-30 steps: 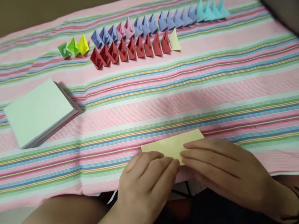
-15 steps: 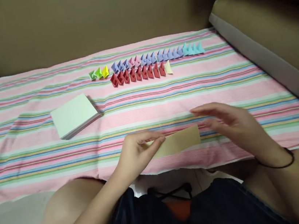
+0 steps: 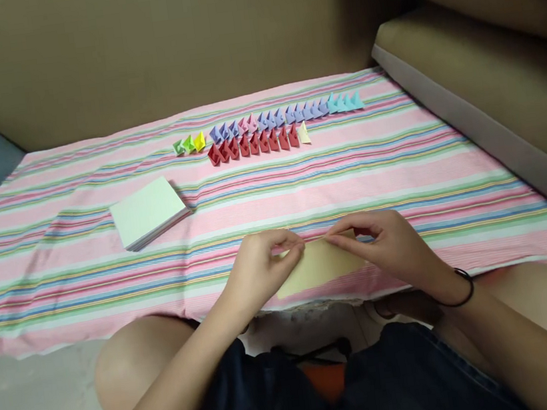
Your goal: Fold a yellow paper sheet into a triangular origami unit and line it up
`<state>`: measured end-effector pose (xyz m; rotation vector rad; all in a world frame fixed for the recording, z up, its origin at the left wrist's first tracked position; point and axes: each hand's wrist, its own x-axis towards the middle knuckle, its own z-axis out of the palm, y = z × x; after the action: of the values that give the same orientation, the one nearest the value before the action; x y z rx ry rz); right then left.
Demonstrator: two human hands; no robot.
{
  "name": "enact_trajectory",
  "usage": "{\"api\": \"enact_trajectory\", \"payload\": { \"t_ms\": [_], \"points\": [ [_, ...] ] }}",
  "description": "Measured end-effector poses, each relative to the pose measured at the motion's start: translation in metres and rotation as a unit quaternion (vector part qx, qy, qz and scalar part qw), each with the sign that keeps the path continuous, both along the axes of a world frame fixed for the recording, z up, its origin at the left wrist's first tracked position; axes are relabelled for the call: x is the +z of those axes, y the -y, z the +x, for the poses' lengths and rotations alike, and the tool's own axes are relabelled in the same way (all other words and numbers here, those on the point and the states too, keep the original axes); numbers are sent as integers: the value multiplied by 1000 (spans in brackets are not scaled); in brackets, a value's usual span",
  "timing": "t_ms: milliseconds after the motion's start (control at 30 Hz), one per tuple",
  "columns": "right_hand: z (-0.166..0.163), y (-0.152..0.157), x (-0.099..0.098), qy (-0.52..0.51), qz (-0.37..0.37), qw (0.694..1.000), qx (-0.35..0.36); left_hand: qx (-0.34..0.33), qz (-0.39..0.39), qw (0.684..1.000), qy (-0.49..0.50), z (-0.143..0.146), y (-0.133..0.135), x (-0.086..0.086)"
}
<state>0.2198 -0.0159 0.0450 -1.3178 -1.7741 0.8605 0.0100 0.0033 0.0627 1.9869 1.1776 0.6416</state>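
Observation:
A long yellowish sheet of paper (image 3: pixel 319 267) is held over the front of the striped cloth. My left hand (image 3: pixel 268 263) pinches its upper edge left of the middle, thumb against fingertips. My right hand (image 3: pixel 382 241), with a dark band at the wrist, pinches the same edge a short way to the right. The two pinches are close together but apart. Part of the sheet's right end lies behind my right fingers.
The striped cloth (image 3: pixel 381 181) covers the seat. A stack of pale paper (image 3: pixel 151 211) lies at left. Farther back stand rows of small folded paper boats: red ones (image 3: pixel 254 143), purple ones (image 3: pixel 289 115), turquoise ones (image 3: pixel 345 102) and a yellow one (image 3: pixel 199 141). Brown cushions (image 3: pixel 478 77) border the right.
My right hand has moved left and closed on the paper's upper edge; before, it was open beside the sheet. My left hand keeps its pinch. The view has shifted slightly.

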Motion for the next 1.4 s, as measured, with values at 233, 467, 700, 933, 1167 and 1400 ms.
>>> {"api": "enact_trajectory", "payload": {
  "t_ms": [233, 467, 700, 933, 1167, 1400],
  "points": [
    [21, -3, 1, -29, -21, 996, -76, 46, -2, 998, -42, -27, -19, 2],
    [20, -12, -13, -207, -108, 962, -139, 116, -130, 967, 184, -33, -29, -26],
    [1, -10, -28, -263, -184, 938, -132, 61, -299, 904, 299, -15, -11, -36],
    [-1, -8, -34, -216, -176, 955, -103, 95, -229, 934, 259, -15, -7, -39],
    [-5, -7, -41, -177, -202, 960, -81, 95, -234, 912, 324, -13, -3, -40],
    [-13, -2, -34, -219, -246, 944, -25, 140, -229, 913, 307, -12, 1, -39]
  ]
}}
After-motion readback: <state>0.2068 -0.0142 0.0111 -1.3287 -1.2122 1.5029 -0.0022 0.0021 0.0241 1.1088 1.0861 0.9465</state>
